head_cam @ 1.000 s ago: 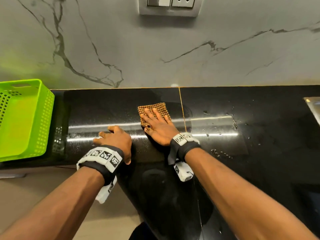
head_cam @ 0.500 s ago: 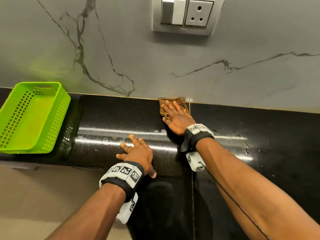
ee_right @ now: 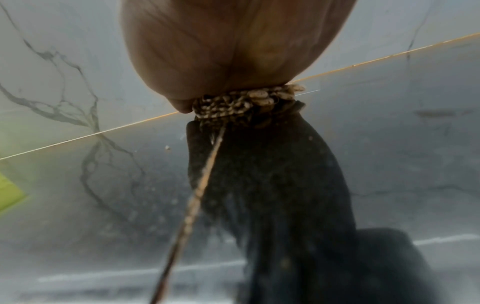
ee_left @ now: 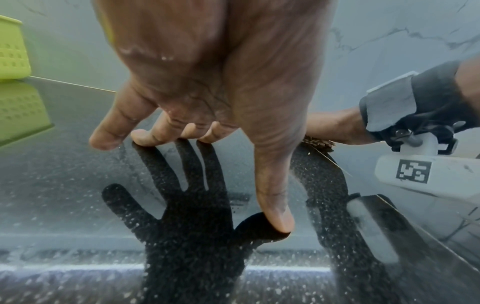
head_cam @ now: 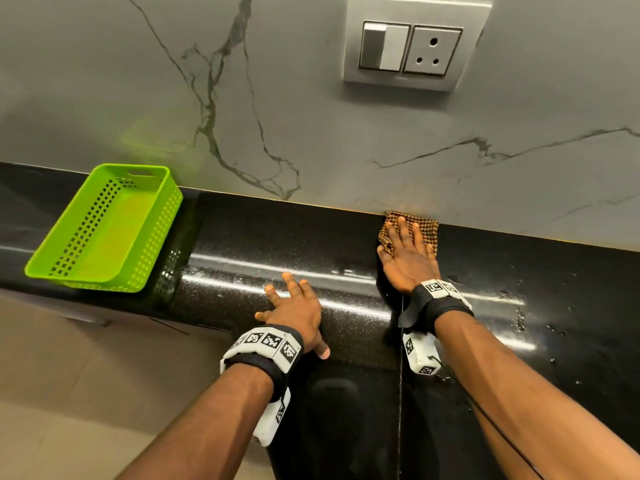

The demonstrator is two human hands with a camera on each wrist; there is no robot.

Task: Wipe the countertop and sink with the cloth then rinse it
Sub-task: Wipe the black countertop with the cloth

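I saw the right grip [head_cam: 408, 256] flat, fingers straight and spread, pressing down on the cloth [head_cam: 420, 225] rather than clutching it. The cloth was a coarse brown-and-tan check weave, bunched into a rough square beneath and ahead of that grip, its far edge against the foot of the wall [head_cam: 311, 116]. In the right wrist view the cloth [ee_right: 244, 102] showed as a crumpled, knobbly fold under the palm.

The left grip [head_cam: 294, 311] lay just left of the right one and nearer me, fingers splayed, holding nothing; the fingertips [ee_left: 141, 136] and thumb touched the table [head_cam: 249, 244]. The table was glossy black stone with fine pale speckles, a thin seam running under the right wrist, water droplets scattered to the right of the right grip.

The wall was grey marble-look slab with dark veins. Above the right grip sat a rectangular switch-and-socket plate [head_cam: 412, 46]. Well left of the left grip stood a lime-green perforated plastic basket [head_cam: 162, 216]. White wristbands [head_cam: 266, 344] carried black square code patterns; I could read no writing.
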